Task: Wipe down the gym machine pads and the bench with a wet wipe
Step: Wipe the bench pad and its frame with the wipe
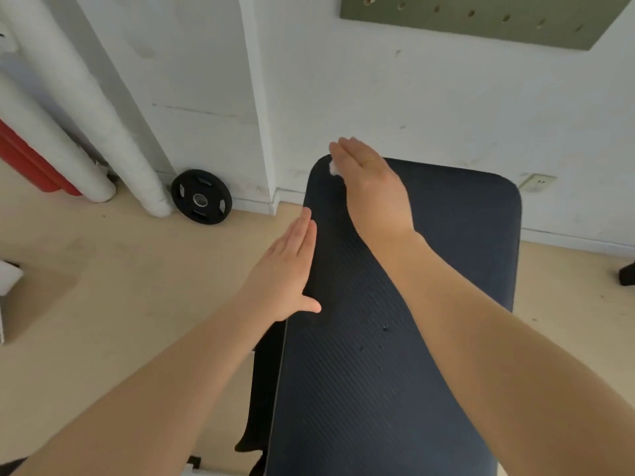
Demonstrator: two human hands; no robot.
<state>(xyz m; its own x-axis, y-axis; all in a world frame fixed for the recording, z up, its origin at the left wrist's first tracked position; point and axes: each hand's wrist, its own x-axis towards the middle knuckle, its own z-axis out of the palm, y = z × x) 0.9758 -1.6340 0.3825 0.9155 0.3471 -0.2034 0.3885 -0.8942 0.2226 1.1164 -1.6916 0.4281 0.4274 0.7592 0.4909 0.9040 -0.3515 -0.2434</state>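
A long, dark blue padded bench (412,269) with thin ridges on its top fills the middle of the view and reaches toward the white wall. The right hand (372,187) lies flat near the far left corner of the bench, fingers straight and together, pressing down a small white wet wipe (334,169) — only a crumpled bit peeks out from under the fingers. The left hand (287,269) is open too, fingers flat and holding nothing, resting along the bench's left edge with its thumb on the pad.

The wipe looks soft, thin and light, so it will likely bunch up or slip — best to keep the whole palm on top of it. The bench looks firm and a bit squishy, and the ridges may grab the wipe.

A round black weight plate (201,196) leans against the wall, well apart.
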